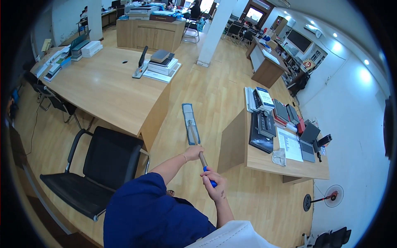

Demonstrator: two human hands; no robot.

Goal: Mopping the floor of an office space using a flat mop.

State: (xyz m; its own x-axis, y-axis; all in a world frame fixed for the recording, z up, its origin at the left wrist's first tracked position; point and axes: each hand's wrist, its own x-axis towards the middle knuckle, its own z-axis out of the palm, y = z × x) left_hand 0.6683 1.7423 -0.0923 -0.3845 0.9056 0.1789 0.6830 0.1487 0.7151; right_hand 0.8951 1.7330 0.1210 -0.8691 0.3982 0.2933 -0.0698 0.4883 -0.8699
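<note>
I hold a flat mop with both hands. Its blue-grey rectangular mop head (pixel 190 124) lies on the wooden floor between two desks, and the wooden handle (pixel 197 149) with a blue grip runs back toward me. My left hand (pixel 193 153) wraps the handle further down the shaft. My right hand (pixel 214 186) grips the blue upper end. A blue sleeve covers my left upper arm.
A large wooden desk (pixel 107 89) with papers and a stapler stands left, a black office chair (pixel 97 171) in front of it. A smaller desk (pixel 273 159) with books and a laptop is right. A floor fan (pixel 326 198) lies near the white wall.
</note>
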